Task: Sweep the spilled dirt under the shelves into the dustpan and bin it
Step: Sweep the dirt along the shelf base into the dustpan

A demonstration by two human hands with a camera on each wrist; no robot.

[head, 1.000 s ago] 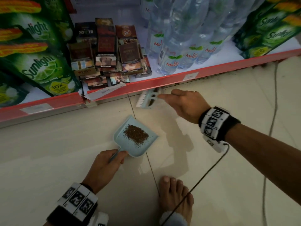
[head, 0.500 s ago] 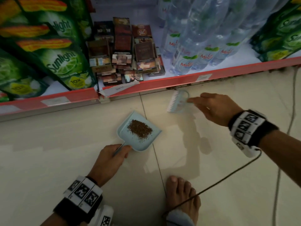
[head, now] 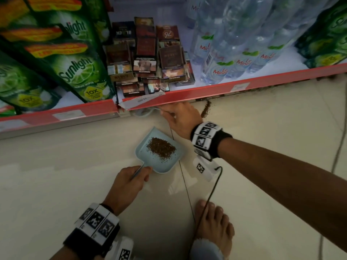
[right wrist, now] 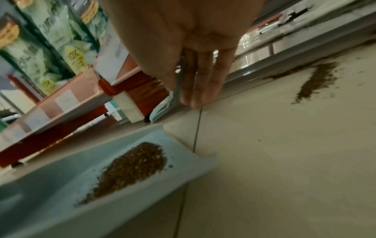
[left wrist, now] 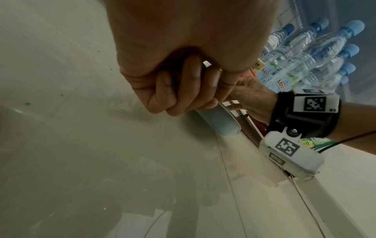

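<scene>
A light blue dustpan point(head: 170, 163) lies on the tiled floor below the red shelf edge point(head: 187, 93), with a brown dirt pile point(head: 161, 148) in it. My left hand point(head: 139, 174) grips its thin handle, fingers curled round it point(left wrist: 183, 90). My right hand point(head: 178, 117) holds a pale blue brush point(head: 144, 112), whose head is tucked under the shelf lip just beyond the pan. In the right wrist view the brush point(right wrist: 164, 106) sits past the fingers point(right wrist: 201, 83), above the dustpan point(right wrist: 189, 170). A dirt streak point(head: 206, 109) lies on the floor right of that hand point(right wrist: 317, 78).
The low shelf carries green Sunlight pouches point(head: 78, 68), cigarette packs point(head: 148, 59) and water bottles point(head: 225, 53). My bare foot point(head: 214, 222) stands behind the pan, with a black cable point(head: 212, 192) running over it. More dirt lines the shelf base at the right point(head: 262, 89).
My right hand has carried the brush left, from right of the pan to under the shelf lip beyond it. A dirt streak now shows on the floor. The left hand keeps the pan still.
</scene>
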